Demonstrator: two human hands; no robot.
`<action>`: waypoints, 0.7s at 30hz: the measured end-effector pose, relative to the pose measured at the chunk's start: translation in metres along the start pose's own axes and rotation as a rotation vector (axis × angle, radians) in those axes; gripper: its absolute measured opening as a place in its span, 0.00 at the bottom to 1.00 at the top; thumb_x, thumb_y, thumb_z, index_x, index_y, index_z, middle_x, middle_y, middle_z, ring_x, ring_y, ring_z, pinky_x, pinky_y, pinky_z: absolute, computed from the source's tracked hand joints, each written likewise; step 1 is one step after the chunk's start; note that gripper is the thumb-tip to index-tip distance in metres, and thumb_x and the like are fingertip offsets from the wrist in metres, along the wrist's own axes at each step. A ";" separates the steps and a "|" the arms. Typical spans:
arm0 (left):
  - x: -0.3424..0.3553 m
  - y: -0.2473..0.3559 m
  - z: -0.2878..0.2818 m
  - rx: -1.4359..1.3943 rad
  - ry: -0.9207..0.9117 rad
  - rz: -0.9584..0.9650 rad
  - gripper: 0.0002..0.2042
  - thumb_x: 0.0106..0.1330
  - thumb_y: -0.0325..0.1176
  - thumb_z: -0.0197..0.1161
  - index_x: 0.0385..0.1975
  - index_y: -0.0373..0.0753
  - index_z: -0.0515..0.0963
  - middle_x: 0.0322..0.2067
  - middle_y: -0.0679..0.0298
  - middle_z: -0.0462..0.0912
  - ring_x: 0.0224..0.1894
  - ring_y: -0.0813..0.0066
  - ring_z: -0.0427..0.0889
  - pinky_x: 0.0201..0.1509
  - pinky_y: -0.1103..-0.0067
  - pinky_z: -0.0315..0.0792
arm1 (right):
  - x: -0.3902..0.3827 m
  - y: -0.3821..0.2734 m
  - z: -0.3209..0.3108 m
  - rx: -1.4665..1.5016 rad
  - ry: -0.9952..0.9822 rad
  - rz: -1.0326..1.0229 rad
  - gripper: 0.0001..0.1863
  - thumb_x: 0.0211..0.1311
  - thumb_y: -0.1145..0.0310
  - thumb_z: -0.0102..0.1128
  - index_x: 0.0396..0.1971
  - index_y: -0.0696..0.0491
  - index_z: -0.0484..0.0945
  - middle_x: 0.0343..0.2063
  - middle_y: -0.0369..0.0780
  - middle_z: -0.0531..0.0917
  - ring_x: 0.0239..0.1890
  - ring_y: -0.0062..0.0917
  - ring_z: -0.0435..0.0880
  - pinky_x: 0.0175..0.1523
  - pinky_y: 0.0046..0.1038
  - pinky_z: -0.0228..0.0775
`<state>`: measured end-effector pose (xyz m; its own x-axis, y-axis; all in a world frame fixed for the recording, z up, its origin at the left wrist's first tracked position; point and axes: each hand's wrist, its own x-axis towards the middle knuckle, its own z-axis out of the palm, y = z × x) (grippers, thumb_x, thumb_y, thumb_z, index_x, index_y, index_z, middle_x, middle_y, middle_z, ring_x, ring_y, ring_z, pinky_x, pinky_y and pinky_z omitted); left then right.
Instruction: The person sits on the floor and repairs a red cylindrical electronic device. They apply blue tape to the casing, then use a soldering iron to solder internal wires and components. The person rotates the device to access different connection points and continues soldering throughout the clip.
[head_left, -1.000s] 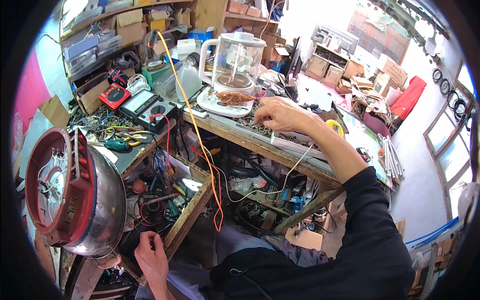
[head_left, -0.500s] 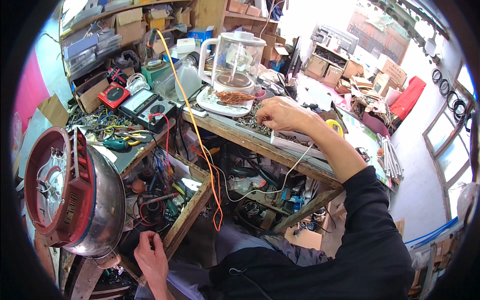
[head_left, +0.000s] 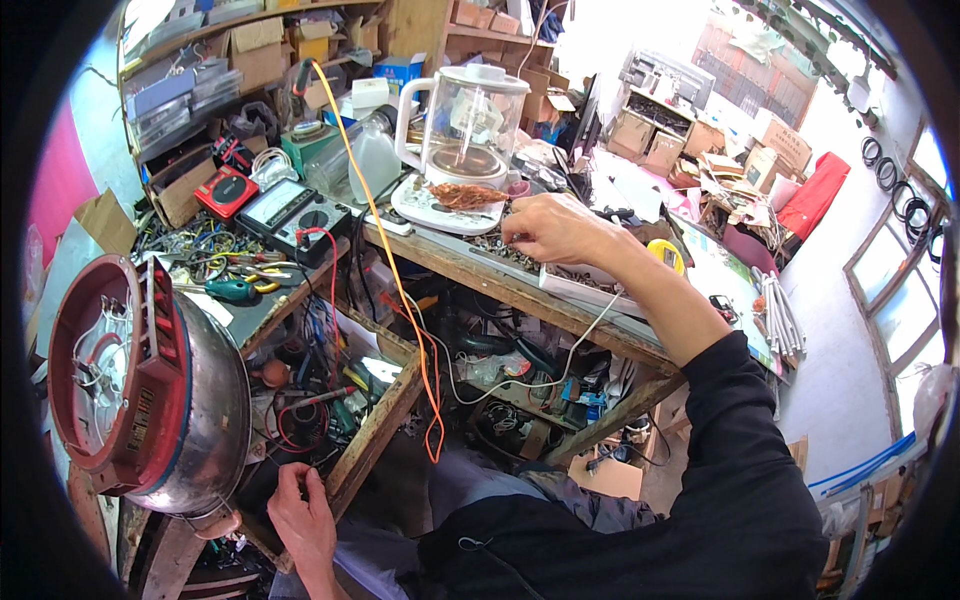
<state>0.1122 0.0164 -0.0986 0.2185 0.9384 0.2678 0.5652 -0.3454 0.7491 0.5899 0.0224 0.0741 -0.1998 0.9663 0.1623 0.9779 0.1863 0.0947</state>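
My right hand (head_left: pixel 562 232) reaches over the bench onto a heap of small metal parts (head_left: pixel 497 245), its fingers curled down and bent together. Whatever sits in its fingertips is hidden. Low on the left, my left hand (head_left: pixel 303 512) is closed in a pinch beside the wooden frame of the lower bench; what it holds is too small to make out. To its left lies a round appliance (head_left: pixel 205 400) on its side, with a steel body, a dark red base (head_left: pixel 112 440) and white wires showing inside the opening.
A glass kettle (head_left: pixel 470 130) and a white base (head_left: pixel 425 208) stand left of my right hand. An analog multimeter (head_left: pixel 300 220) has red and orange leads, the orange lead (head_left: pixel 385 225) hanging past the bench edge. Pliers and a green-handled tool (head_left: pixel 232 289) lie nearby. A white tray (head_left: pixel 580 287) sits below my right wrist.
My right hand has shifted slightly to the left over the heap of metal parts. My left hand and the appliance have stayed where they were.
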 end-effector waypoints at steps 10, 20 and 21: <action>0.001 0.000 0.001 0.004 0.002 -0.010 0.05 0.70 0.27 0.60 0.36 0.31 0.75 0.29 0.47 0.81 0.31 0.44 0.82 0.37 0.62 0.73 | 0.003 -0.008 0.003 0.015 -0.030 0.031 0.07 0.57 0.68 0.64 0.35 0.52 0.83 0.32 0.44 0.84 0.39 0.43 0.85 0.42 0.43 0.75; 0.000 0.000 0.001 0.010 0.009 0.003 0.06 0.70 0.27 0.60 0.36 0.31 0.75 0.28 0.46 0.81 0.31 0.43 0.82 0.36 0.61 0.72 | 0.002 -0.006 -0.004 -0.002 -0.061 0.062 0.07 0.54 0.70 0.62 0.34 0.53 0.82 0.31 0.45 0.84 0.38 0.43 0.85 0.40 0.43 0.76; 0.000 0.000 0.001 0.009 0.006 -0.001 0.06 0.70 0.27 0.60 0.36 0.31 0.75 0.28 0.46 0.81 0.31 0.43 0.82 0.36 0.61 0.72 | 0.002 -0.008 -0.004 -0.010 -0.064 0.064 0.07 0.55 0.70 0.62 0.34 0.53 0.82 0.31 0.45 0.84 0.38 0.43 0.85 0.41 0.43 0.76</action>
<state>0.1129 0.0165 -0.0990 0.2133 0.9388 0.2704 0.5726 -0.3444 0.7440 0.5816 0.0227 0.0777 -0.1320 0.9856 0.1055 0.9878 0.1220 0.0963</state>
